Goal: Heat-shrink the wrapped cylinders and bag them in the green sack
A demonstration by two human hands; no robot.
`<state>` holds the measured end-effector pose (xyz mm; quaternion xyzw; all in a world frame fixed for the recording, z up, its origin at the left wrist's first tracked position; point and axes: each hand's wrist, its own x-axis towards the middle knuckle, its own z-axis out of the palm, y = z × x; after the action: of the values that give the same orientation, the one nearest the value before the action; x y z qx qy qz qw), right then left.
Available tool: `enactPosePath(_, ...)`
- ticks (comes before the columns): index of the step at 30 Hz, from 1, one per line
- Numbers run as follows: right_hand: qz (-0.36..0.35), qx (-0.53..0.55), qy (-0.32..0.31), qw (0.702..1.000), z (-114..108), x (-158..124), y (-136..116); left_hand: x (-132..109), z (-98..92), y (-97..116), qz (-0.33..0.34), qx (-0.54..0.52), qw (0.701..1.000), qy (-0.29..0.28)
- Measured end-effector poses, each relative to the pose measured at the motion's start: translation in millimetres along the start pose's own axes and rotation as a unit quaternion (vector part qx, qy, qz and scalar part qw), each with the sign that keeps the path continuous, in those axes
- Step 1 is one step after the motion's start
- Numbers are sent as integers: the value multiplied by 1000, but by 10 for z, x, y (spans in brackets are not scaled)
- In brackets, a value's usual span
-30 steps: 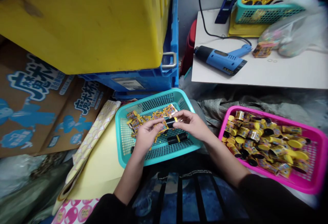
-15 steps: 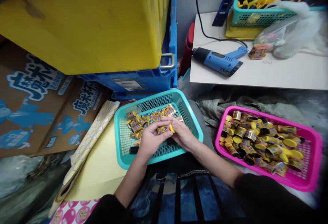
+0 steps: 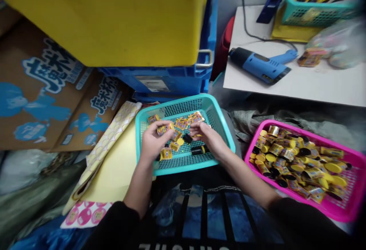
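Note:
My left hand [image 3: 151,141] is closed on a small canister [image 3: 165,128] with a yellow cap and a printed yellow label, over the left part of the turquoise basket [image 3: 183,169]. My right hand [image 3: 210,137] is over the basket's right part, fingers bent and apart from the thumb, seemingly with nothing in them. Just below its fingertips lie flat printed labels [image 3: 196,117] and a black canister [image 3: 197,150] with a yellow end. Several labelled canisters [image 3: 166,153] lie loose in the basket below my left hand.
A pink basket [image 3: 353,194] full of similar canisters [image 3: 294,158] stands to the right. On the white table [image 3: 243,80] lie a blue heat gun [image 3: 261,65] and a plastic bag [image 3: 343,42]. Yellow [image 3: 137,25] and blue crates [image 3: 171,78] rise behind; printed cardboard [image 3: 57,97] leans left.
My hands have come apart. The right one has let go of the canister and moved right; the left one has moved left still holding it. The whole view has shifted slightly.

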<state>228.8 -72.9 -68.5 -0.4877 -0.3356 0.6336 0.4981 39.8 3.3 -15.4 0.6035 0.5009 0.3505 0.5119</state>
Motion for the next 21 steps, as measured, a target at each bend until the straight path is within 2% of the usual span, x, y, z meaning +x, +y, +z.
enactPosePath(2,-3,-93,-45,995,108,95,-3,118,-269,-43,4,51,998,47)
enactPosePath(5,-2,-228,-151,962,562,296,84,220,-534,-129,30,131,988,79)
enactPosePath(7,10,-299,-195,934,964,438,210,227,-580,-164,46,133,987,73)
enactPosePath(9,30,-353,-206,912,1300,562,343,203,-559,-158,47,113,991,51)
enactPosePath(11,42,-391,-211,895,1459,635,415,183,-523,-111,55,147,987,15)
enactPosePath(13,41,-411,-227,882,1401,631,379,206,-482,-44,70,209,975,-29)
enactPosePath(16,14,-402,-253,880,1005,491,155,363,-342,25,84,269,954,-107)
enactPosePath(19,-9,-351,-254,901,508,272,-66,615,-30,-19,78,310,927,-195)
enactPosePath(21,-15,-308,-213,927,235,118,-102,775,225,-106,69,348,903,-242)
